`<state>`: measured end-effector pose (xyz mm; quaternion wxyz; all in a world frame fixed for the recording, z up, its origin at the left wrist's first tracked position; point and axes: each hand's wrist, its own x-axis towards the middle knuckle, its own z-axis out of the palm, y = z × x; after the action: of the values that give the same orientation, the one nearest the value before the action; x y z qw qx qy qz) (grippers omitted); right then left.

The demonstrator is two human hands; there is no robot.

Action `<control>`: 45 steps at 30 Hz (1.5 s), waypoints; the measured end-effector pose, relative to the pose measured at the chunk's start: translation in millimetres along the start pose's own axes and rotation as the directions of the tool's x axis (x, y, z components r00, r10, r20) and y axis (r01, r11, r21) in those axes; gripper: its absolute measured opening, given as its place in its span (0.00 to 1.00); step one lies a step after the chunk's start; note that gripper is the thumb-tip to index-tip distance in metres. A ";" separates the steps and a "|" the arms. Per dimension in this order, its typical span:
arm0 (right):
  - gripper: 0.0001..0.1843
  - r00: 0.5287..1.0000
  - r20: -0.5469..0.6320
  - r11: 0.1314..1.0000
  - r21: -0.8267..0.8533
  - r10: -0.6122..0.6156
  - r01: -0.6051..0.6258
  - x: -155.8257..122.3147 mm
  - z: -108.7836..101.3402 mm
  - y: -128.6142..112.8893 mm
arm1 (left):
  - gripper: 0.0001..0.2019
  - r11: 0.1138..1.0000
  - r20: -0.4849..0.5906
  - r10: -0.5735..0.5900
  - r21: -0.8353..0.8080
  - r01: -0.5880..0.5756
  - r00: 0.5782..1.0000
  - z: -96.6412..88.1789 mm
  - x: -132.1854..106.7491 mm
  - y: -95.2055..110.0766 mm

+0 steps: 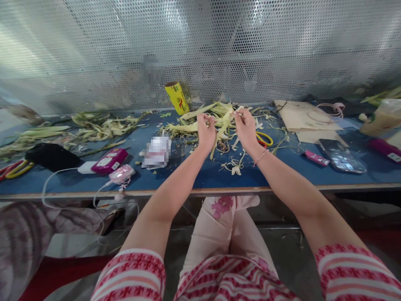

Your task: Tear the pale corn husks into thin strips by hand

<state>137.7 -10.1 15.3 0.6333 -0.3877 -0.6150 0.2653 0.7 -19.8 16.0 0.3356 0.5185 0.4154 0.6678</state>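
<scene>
Right hand [244, 127] pinches a pale plant strip [223, 127] above the littered blue surface [188, 179]; nearby, the left hand's [207, 133] fingers curl in, though their grip I cannot tell. Light, close-set pinches should control the strip best.

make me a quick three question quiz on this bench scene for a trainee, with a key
1. True or false: both hands lie in the person's lap.
2. The cylinder near the perforated panel is mainly: a) red b) yellow c) blue
3. Fill in: the phone lies toward the person's ____ side.

Key: 1. False: the left hand and right hand are pinching pale plant strips. 2. b. 3. right.
</scene>
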 end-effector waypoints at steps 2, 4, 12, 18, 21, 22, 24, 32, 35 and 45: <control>0.28 1.000 -0.026 1.000 -0.016 -0.010 0.009 0.5 -2.7 0.2 | 0.18 0.998 -0.017 -0.053 -0.032 0.053 0.998 2.7 -1.5 -1.2; 0.29 0.999 -0.048 1.000 -0.002 -0.014 0.014 1.8 -5.2 1.6 | 0.21 0.992 -0.002 -0.105 -0.074 0.104 0.994 6.3 -3.1 -3.5; 0.27 0.993 -0.103 0.997 -0.053 -0.060 0.055 4.3 -5.0 5.7 | 0.17 0.996 0.181 -0.081 -0.005 0.084 0.980 10.8 -15.5 -4.5; 0.19 0.994 0.022 0.991 -0.077 -0.106 0.107 -6.1 -2.1 -4.6 | 0.11 0.964 0.182 -0.193 -0.149 0.222 0.964 15.0 -11.4 3.3; 0.18 0.989 0.064 0.986 -0.096 -0.131 0.137 -9.6 -2.1 -8.4 | 0.09 0.965 0.171 -0.164 -0.174 0.194 0.971 12.9 -8.8 8.7; 0.18 0.989 0.066 0.985 -0.100 -0.135 0.141 -9.6 -2.1 -8.5 | 0.09 0.967 0.182 -0.155 -0.171 0.186 0.971 11.8 -8.6 10.8; 0.19 0.991 0.040 0.987 -0.096 -0.126 0.129 -7.7 -2.2 -7.1 | 0.10 0.972 0.228 -0.141 -0.153 0.178 0.964 9.7 -9.3 15.2; 0.29 0.998 -0.063 0.998 0.060 0.014 -0.010 5.4 -2.3 8.2 | 0.16 0.984 0.337 -0.100 -0.108 0.143 0.936 2.1 -8.6 24.1; 0.32 0.996 -0.047 0.991 0.116 0.075 -0.069 8.0 -0.3 12.8 | 0.18 0.989 0.338 -0.080 -0.092 0.118 0.938 -2.1 -4.2 22.3; 0.29 0.985 0.006 0.961 0.217 0.174 -0.171 10.6 1.2 12.4 | 0.19 1.000 0.361 -0.004 -0.018 0.011 0.932 -3.8 -2.6 14.2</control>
<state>139.4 5.6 11.2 0.6502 -0.3700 -0.5423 0.3825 -2.6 -28.9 27.4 0.4139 0.6274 0.3422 0.5638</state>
